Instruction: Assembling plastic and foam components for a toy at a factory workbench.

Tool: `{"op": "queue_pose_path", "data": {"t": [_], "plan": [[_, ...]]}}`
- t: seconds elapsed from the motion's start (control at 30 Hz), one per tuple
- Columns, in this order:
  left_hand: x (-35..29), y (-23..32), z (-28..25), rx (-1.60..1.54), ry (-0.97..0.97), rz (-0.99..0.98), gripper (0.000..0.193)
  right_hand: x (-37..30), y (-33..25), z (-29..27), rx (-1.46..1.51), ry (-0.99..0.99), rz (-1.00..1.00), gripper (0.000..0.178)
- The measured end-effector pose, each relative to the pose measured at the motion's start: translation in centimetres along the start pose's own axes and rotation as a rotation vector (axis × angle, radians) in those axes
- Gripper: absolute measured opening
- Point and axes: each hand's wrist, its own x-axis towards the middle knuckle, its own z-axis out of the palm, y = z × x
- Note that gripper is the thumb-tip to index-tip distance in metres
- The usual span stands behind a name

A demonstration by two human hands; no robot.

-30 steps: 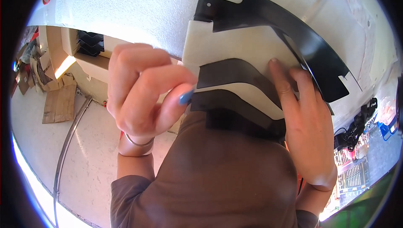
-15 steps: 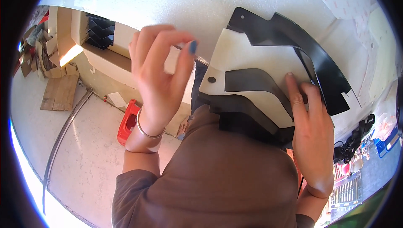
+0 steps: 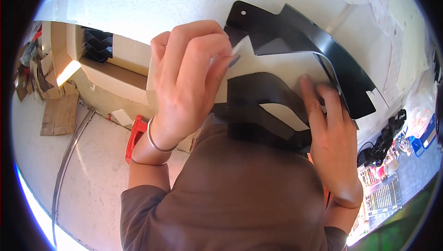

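Note:
A glossy black curved panel [image 3: 350, 71] with a round hole at one end lies on the white foam-like surface. Against its near side is an off-white sheet [image 3: 281, 61], carrying a dark grey, wavy adhesive-looking strip [image 3: 258, 89]. My left hand [image 3: 194, 71] pinches the sheet's left corner, which is bent upward between thumb and fingers. My right hand [image 3: 330, 121] rests on the right part of the sheet, index finger extended, beside the black panel. More black pieces [image 3: 258, 133] lie at the near edge, against my shirt.
An open cardboard box [image 3: 115, 78] at the left holds several black zigzag-shaped parts [image 3: 98, 45]. A red stool [image 3: 136, 138] stands on the floor below, near flattened cardboard [image 3: 60, 114]. Black straps [image 3: 385, 140] and a clear plastic bag [image 3: 413, 112] are at the right.
My left hand has moved right from the air and now grips the sheet's corner, lifting it. My right hand stays on the sheet. The whole view has shifted slightly.

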Motion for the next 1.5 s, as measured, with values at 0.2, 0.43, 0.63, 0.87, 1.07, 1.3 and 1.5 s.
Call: {"op": "queue_pose_path", "data": {"t": [0.2, 0.43, 0.63, 0.87, 1.07, 1.3, 1.5], "plan": [[0.8, 3.2, -1.8, 0.023, -0.094, 0.159, 0.016, 0.1, 0.3, 0.6, 0.01, 0.04, 0.01, 0.054], [0.5, 1.4, -0.8, -0.113, -0.078, -0.061, 0.015, -0.4, 0.8, 1.2, 0.072, 0.088, 0.018, 0.054], [-0.1, 0.0, 0.8, -0.152, -0.025, -0.297, 0.018, 0.0, 0.0, 1.1, 0.184, 0.064, 0.084, 0.061], [0.0, -0.3, 1.2, 0.023, -0.025, -0.216, 0.012, 0.6, -0.3, 0.7, 0.125, 0.042, 0.091, 0.056], [-0.1, -0.3, 1.1, -0.086, -0.021, -0.278, 0.011, 0.2, -0.2, 0.3, 0.098, 0.03, 0.07, 0.053], [-0.1, -0.1, 1.4, -0.172, 0.013, -0.338, 0.011, -1.0, 0.5, 0.2, 0.23, 0.075, 0.026, 0.05], [0.4, 0.3, 1.4, -0.19, 0.035, -0.351, 0.011, -1.2, 1.0, 0.6, 0.342, 0.091, 0.05, 0.052]]}}
